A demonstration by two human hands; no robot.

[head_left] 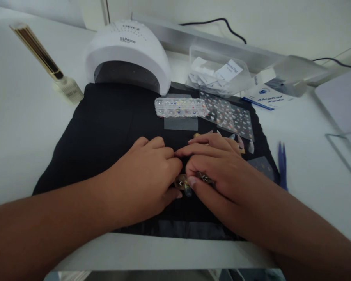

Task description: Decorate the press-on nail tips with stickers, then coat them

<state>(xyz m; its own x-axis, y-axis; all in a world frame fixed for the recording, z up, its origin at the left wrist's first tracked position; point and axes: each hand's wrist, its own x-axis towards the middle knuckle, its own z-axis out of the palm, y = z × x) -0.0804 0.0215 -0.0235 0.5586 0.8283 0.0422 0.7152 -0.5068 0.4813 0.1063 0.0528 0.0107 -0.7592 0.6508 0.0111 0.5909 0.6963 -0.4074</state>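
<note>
A small tan nail holder [180,182] with round metal studs lies low over the black cloth, partly hidden by both hands. My left hand [152,175] is closed at its left end, with the thumb low and the fingers curled. From the holder's near side sticks a glossy, see-through false nail [188,190] with a yellowish tint. My right hand [219,171] bends over the holder, thumb and index finger pinched at the base of this nail. Behind the right knuckles, several more false nails [240,143] show in part.
A black cloth [105,128] covers the table's middle. On it are a clear rhinestone case [179,107] and sticker sheets [228,113]. Behind stand a white nail lamp [128,47] and a bin of alcohol pads [219,74]. A brush holder [67,89] stands left; blue tweezers [282,166] lie right.
</note>
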